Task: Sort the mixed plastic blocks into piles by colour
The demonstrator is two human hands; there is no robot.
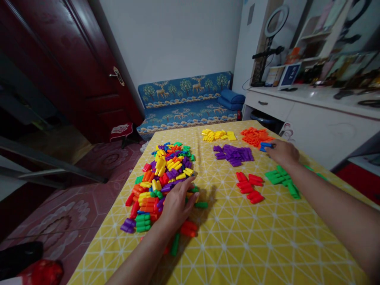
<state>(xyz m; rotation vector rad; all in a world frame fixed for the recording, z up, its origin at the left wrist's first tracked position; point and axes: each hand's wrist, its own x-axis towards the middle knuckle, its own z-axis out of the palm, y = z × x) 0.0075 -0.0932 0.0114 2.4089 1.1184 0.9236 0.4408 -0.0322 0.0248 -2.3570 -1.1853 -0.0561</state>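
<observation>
My right hand [283,152] pinches a blue plastic toy block [266,147] between thumb and fingers, at the near right edge of a pile of orange blocks [255,136]. Over the right side of a large mixed heap of blocks [158,170] is my left hand [178,200], with thumb and fingers apart. It covers part of the heap, and I see nothing lifted in it. Purple blocks [234,154], yellow blocks [218,135], red blocks [248,187] and green blocks [283,180] lie in separate groups. My right forearm hides some of the green ones.
A yellow patterned cloth [237,237] covers the table. Behind it stands a blue sofa [184,103]. To the right is a white cabinet [320,122] with bottles and a ring light [276,21]. A small red stool [121,130] is by the dark red door [74,59].
</observation>
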